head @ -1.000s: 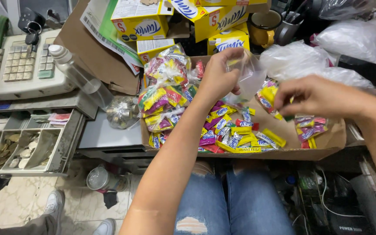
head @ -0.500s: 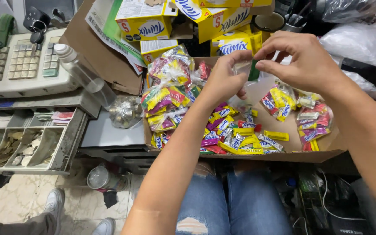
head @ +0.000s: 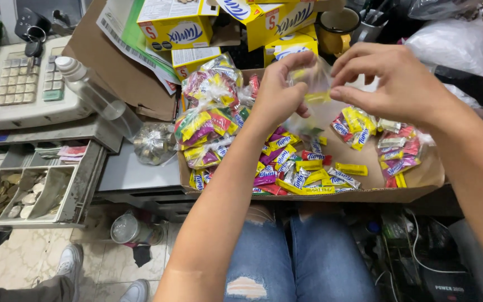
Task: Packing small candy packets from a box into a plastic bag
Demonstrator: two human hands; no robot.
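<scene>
Clear plastic, thin and crinkled, is pinched between both hands above the cardboard tray (head: 364, 193): a small transparent bag (head: 314, 95) with a yellow candy showing inside. The left hand (head: 278, 92) is closed on the bag's near edge, and the right hand (head: 398, 81) is closed on its far edge, thumb and forefinger drawn together. The bag is held in the air, apart from the loose sweets below it.

The mouth of the bag is best kept taut between the two pinches, it is judged, so that the film does not fold over on itself; a light grip should suffice, since the film is likely to slip or tear if pulled hard.

The tray is filled with loose wrapped candies (head: 303, 173) in yellow, purple, red and white, and with filled bags of candies (head: 208, 120) heaped at its left end; more small bags lie at its right end. Yellow cartons (head: 278, 19) are stacked behind it. A cash register (head: 23, 84) stands at the left, and coins (head: 15, 198) are seen in its open drawer (head: 74, 196). A clear bottle (head: 93, 92) lies beside the register.
</scene>
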